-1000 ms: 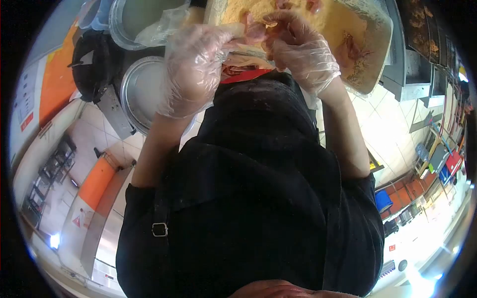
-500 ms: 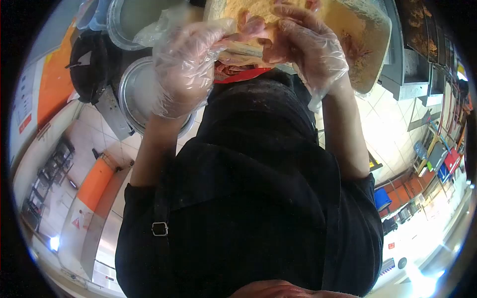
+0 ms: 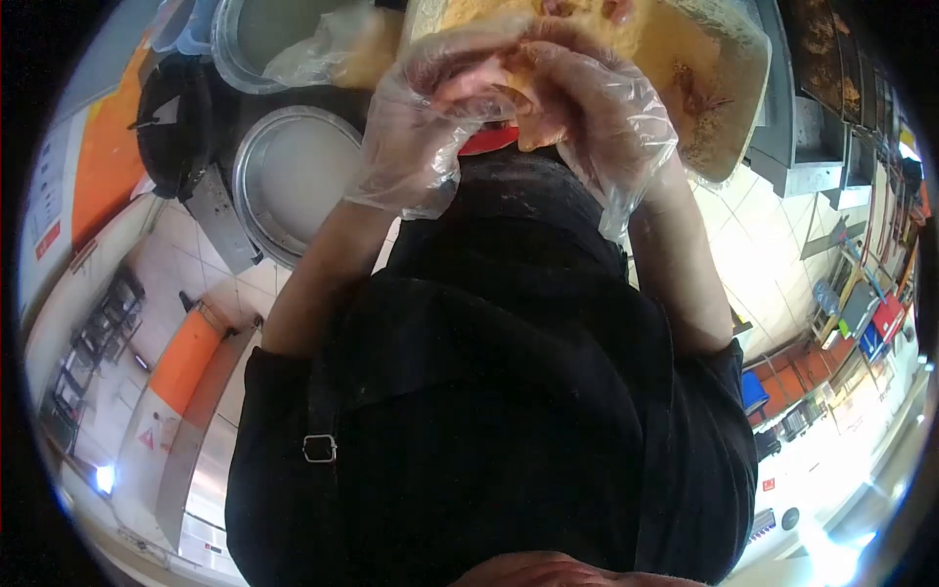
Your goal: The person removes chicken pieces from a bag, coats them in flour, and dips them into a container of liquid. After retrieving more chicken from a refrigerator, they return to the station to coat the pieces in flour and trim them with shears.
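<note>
Both of my hands wear clear plastic gloves and meet at the top centre of the view. My left hand (image 3: 425, 117) curls its fingers round one side of a piece of raw meat (image 3: 540, 122). From the other side my right hand (image 3: 611, 117) grips the same pinkish piece, and part of it hangs between the hands. Behind them lies a tub (image 3: 748, 108) of yellowish breading with several bits of meat in it. A red edge (image 3: 489, 142) shows just below the hands.
A round metal pan (image 3: 256, 210) with pale contents stands at the left. Above it is a clear bowl (image 3: 227, 59) of cloudy liquid, with a plastic bag (image 3: 318, 54) over its rim. A black container (image 3: 176, 127) sits further left, and metal trays (image 3: 817, 137) are at the right.
My left hand has moved right and come up against my right hand. The meat that was stretched between them is now bunched inside both hands. More of the metal pan shows.
</note>
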A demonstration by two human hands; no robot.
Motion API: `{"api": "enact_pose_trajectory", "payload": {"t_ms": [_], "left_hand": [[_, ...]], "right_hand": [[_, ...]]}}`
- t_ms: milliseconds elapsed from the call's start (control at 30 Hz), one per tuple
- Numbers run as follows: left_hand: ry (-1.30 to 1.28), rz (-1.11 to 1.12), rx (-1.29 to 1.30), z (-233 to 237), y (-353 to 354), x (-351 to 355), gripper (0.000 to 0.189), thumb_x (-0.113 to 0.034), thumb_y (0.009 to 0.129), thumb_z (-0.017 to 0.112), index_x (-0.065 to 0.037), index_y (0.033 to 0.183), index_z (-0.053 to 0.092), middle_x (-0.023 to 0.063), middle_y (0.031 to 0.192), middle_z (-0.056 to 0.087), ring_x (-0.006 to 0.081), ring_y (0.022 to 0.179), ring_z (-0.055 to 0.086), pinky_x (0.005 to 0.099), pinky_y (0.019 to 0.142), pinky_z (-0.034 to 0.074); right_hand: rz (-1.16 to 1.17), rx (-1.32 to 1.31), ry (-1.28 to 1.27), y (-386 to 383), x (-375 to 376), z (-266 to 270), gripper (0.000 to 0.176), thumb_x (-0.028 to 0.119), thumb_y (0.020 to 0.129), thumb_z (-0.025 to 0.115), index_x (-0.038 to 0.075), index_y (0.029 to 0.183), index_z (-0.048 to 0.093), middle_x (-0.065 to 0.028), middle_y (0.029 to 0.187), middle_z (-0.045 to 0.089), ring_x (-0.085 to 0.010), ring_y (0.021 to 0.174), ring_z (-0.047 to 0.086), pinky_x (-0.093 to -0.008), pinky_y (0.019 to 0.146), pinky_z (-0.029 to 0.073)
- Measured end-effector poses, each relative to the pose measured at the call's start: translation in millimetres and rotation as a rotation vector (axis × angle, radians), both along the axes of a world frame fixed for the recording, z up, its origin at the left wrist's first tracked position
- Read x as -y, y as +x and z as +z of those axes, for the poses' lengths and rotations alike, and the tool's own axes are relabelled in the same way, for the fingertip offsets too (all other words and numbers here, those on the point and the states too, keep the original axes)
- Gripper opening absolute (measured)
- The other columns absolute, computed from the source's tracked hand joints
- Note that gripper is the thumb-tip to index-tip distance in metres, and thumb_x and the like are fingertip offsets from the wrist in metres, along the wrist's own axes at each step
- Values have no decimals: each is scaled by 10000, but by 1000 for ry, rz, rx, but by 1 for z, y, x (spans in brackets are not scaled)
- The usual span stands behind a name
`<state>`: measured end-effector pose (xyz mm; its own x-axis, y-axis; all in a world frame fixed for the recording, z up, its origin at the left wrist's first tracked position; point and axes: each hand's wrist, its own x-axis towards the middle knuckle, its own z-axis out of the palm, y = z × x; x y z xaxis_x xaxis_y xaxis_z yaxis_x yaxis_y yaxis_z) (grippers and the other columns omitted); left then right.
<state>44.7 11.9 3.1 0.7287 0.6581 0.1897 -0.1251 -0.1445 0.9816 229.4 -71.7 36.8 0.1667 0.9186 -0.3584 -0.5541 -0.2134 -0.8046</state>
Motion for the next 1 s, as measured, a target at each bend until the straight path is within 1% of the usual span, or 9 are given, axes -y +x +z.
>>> {"api": "enact_pose_trajectory", "payload": {"t_ms": [133,167,333,467,600,700,800,933,1000], "left_hand": [[-454,48,34,6,6,7,294,-81,969,721,-10,1239,629,85,1166,692,150,1078,665,323,950,570],[-519,107,63,11,8,8,221,-141,976,736,-2,1138,680,77,1132,703,129,1024,664,306,918,555],[-346,54,-125,15,-4,3,202,-158,997,710,3,1113,671,71,1091,698,121,981,663,293,885,549],[-356,-52,-202,31,-9,0,419,-102,940,742,68,1296,601,99,1152,714,127,1046,677,270,929,538],[-659,-18,-148,41,-12,6,410,-105,929,761,58,1275,615,86,1136,715,121,1018,680,265,909,546],[-739,-59,-86,42,-15,8,363,-102,905,794,31,1208,645,70,1113,715,118,989,685,261,893,555],[-290,20,-223,37,-15,14,287,-99,906,794,-7,1143,661,45,1073,713,110,969,687,255,889,555],[209,20,-204,38,-18,7,311,-58,830,834,-74,1103,686,66,1017,701,180,925,687,313,829,538],[486,-5,-186,42,-16,3,346,-55,796,854,-93,1101,694,77,1006,692,214,913,681,343,810,530]], "right_hand": [[94,-188,-90,12,3,13,363,158,1009,672,4,1316,557,-123,1092,703,-168,861,726,-290,748,622],[174,29,-52,12,6,11,410,205,987,715,15,1322,575,-139,1181,667,-201,958,718,-292,812,616],[404,383,-143,12,8,28,504,223,904,828,42,1319,604,-125,1226,662,-229,1030,718,-294,867,610],[297,147,43,9,13,13,472,146,897,827,45,1302,608,-112,1152,679,-188,931,719,-265,793,605],[321,-202,-124,11,12,25,387,129,966,738,45,1315,592,-91,1039,662,-135,795,670,-237,691,559],[337,-121,-105,8,14,26,353,228,1019,645,45,1314,582,-80,948,642,-115,695,612,-225,634,509],[509,206,-183,11,10,45,398,326,1029,599,44,1308,574,-84,940,631,-107,657,574,-213,601,463],[539,243,-200,17,16,26,364,285,1040,590,49,1316,565,-102,1008,655,-121,719,625,-233,646,518],[506,1124,534,20,23,2,332,204,1029,621,45,1315,563,-134,1130,664,-155,834,690,-244,725,573]]}}
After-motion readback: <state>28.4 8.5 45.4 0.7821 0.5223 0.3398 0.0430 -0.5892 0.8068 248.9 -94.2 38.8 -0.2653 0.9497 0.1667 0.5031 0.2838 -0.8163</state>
